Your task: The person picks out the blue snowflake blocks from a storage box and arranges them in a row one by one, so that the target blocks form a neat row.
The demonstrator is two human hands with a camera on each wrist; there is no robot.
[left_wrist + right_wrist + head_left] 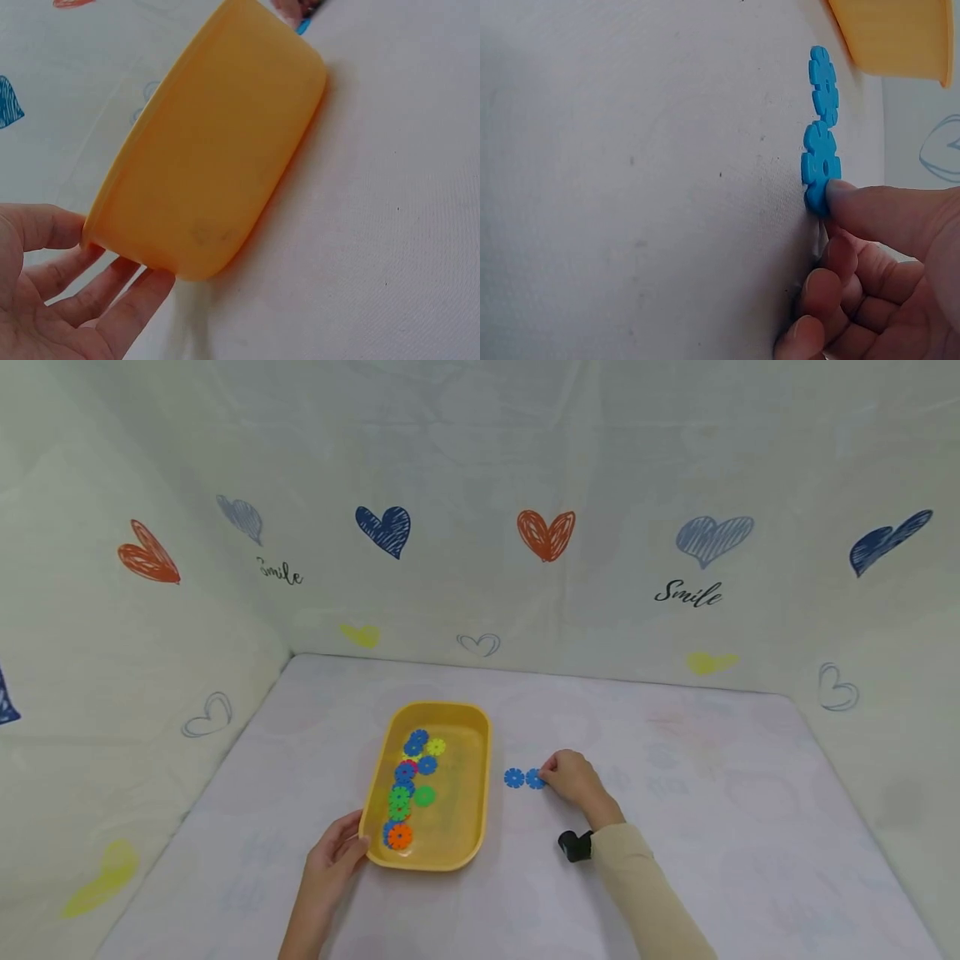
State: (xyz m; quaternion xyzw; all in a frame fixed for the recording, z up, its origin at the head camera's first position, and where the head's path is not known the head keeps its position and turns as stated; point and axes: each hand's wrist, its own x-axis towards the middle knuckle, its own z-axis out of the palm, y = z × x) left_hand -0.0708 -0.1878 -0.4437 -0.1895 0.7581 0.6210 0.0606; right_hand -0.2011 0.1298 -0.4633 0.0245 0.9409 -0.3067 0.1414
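Note:
My left hand (334,852) holds the near left corner of a yellow plastic tray (483,810), thumb at the rim and fingertips against the outer wall (202,157). Inside, mostly along its left side, lie several notched snowflake discs in blue, green, orange, yellow and pink. To the right of the tray, my right hand (576,779) pinches the edge of a blue snowflake disc (822,161) low over the tabletop, thumb on its upper face. A second blue disc (513,777) lies in line with it on the tray side, their edges meeting in the right wrist view.
A black wrist-worn device (575,846) shows beside my right sleeve (641,881). The white tabletop (720,777) stretches out to both sides. Behind it and at the sides stands a pale cloth wall (465,460) printed with hearts and "Smile".

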